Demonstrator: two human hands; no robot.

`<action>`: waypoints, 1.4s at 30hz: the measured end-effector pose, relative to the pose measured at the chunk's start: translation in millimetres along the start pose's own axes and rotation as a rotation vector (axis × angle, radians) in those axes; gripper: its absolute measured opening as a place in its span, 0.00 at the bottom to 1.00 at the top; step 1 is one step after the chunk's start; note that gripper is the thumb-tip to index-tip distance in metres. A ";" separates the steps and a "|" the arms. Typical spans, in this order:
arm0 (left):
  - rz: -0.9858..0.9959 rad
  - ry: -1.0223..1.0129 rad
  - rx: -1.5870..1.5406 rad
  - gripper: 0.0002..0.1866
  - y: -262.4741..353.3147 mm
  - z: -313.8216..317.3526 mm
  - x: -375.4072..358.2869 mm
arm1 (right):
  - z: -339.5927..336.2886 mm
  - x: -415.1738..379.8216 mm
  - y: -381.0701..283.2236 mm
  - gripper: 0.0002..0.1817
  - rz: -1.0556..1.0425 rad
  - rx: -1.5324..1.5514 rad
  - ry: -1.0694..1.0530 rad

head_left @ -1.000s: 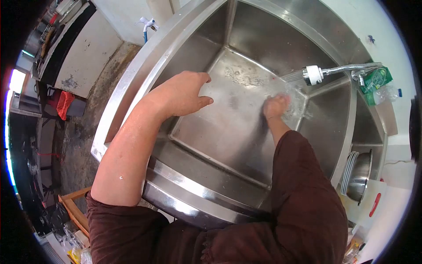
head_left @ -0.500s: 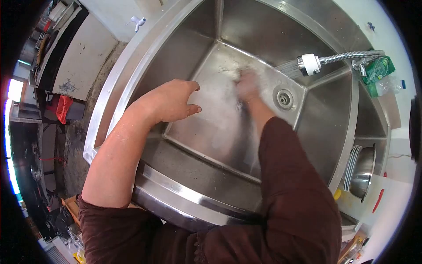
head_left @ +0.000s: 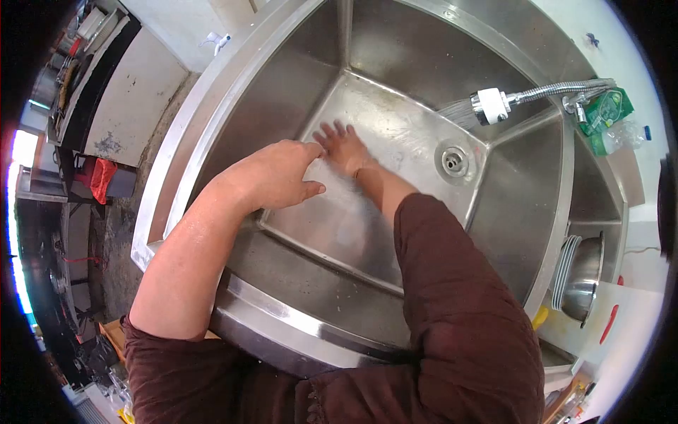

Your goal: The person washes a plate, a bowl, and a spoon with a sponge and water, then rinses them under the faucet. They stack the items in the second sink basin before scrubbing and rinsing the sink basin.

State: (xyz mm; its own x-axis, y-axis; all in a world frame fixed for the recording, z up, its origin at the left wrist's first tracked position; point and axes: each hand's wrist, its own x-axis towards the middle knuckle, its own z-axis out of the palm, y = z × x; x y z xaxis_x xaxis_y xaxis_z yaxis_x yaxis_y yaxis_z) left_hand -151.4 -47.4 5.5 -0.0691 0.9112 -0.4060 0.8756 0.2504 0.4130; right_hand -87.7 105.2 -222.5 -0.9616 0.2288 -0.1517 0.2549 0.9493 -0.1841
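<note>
My right hand reaches down to the wet floor of a steel sink, its fingers spread and nothing in them. Above the sink's left part hovers my left hand, fingers loosely bent, thumb apart, also holding nothing. In this view its fingertips overlap the edge of my right hand. Water sprays from a white and chrome faucet head at the right, falling toward the far right corner near the round drain.
Right of the basin, a steel bowl and several plates stand on edge. A green packet and a clear plastic bottle lie behind the faucet. A small white tap is on the back left wall.
My right hand has swept left across the sink floor, away from the drain side, toward my left hand. My left hand has stayed nearly in place. Water keeps spraying.
</note>
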 end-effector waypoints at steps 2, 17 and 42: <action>-0.012 -0.004 -0.008 0.26 -4.7 1.1 -1.7 | -1.2 12.1 34.7 0.30 0.235 -0.033 0.120; -0.037 0.041 0.014 0.27 3.7 -6.4 -1.9 | -0.9 -116.0 152.3 0.19 1.005 0.081 -0.210; -0.017 0.067 0.050 0.28 6.2 -8.9 0.4 | -30.2 -22.5 84.5 0.17 0.108 0.091 -0.089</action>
State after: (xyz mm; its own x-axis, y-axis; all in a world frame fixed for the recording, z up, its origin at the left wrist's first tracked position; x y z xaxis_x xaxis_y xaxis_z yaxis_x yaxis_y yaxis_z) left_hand -150.2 -42.6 15.2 -0.1149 0.9272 -0.3566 0.8965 0.2514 0.3648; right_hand -47.5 186.8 -205.3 -0.9161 0.3049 -0.2603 0.3687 0.8957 -0.2485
